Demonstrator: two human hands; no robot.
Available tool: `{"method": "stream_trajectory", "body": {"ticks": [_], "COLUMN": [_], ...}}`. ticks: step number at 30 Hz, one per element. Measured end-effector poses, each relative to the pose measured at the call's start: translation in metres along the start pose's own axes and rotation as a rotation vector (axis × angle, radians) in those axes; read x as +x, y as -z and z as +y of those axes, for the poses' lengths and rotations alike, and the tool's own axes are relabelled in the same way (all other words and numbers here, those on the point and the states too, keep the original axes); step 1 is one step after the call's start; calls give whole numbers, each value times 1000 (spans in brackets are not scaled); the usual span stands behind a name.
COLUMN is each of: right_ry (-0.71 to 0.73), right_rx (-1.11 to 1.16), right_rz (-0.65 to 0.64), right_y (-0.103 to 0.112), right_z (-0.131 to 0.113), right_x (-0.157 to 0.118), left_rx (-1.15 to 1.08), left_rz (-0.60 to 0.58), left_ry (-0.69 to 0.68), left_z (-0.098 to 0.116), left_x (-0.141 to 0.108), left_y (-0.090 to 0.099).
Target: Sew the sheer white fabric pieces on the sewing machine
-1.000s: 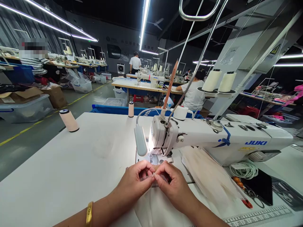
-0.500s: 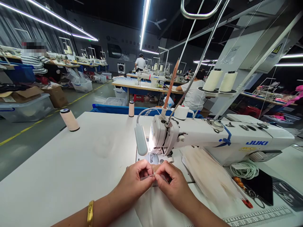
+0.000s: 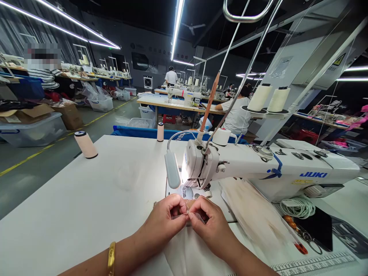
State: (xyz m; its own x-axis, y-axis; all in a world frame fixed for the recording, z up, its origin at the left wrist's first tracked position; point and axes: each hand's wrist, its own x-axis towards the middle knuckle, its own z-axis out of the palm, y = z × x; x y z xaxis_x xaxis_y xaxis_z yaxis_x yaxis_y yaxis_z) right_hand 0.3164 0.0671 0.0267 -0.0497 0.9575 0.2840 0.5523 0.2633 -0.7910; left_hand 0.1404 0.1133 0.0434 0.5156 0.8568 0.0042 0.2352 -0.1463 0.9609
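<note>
My left hand [image 3: 168, 217] and my right hand [image 3: 211, 222] meet fingertip to fingertip just in front of the sewing machine [image 3: 198, 165]. Each pinches a thin, pale, sheer piece of fabric [image 3: 187, 217], mostly hidden by the fingers. Pale cloth hangs below the hands over the table's front. A lit lamp [image 3: 172, 170] shines beside the needle area, whose needle I cannot make out.
Peach thread cones [image 3: 86, 145] stand on the white table [image 3: 71, 199]. Right of the hands lie beige fabric pieces [image 3: 255, 211], a coiled cable [image 3: 297, 207], a black phone [image 3: 319, 226], keys and a ruler [image 3: 313, 264]. A person [image 3: 237, 113] sits beyond the machine.
The view has shifted very slightly. Both hands keep their pinch at nearly the same spot, with no other clear movement.
</note>
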Motion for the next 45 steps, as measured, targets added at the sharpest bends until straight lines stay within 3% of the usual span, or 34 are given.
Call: {"method": "stream_trajectory", "body": {"ticks": [12,21,34,45], "right_ry": [-2,22,73,29], "right_rx": [7,-11,-12,-43], "right_rz": [-9,4,26,55], "right_y": [-1,0,-1,-2], "right_z": [0,-2,0,-1], "right_x": [-2,-1,-3,-3], "left_rx": [-21,14,-46,-25], "left_rz": [-51,10,-53,-14], "left_ry": [12,-38,22,-3], "left_z": [3,-2,-2,-5], "left_x": [0,0,0,0], "left_y": [-1,0,-1,0]}}
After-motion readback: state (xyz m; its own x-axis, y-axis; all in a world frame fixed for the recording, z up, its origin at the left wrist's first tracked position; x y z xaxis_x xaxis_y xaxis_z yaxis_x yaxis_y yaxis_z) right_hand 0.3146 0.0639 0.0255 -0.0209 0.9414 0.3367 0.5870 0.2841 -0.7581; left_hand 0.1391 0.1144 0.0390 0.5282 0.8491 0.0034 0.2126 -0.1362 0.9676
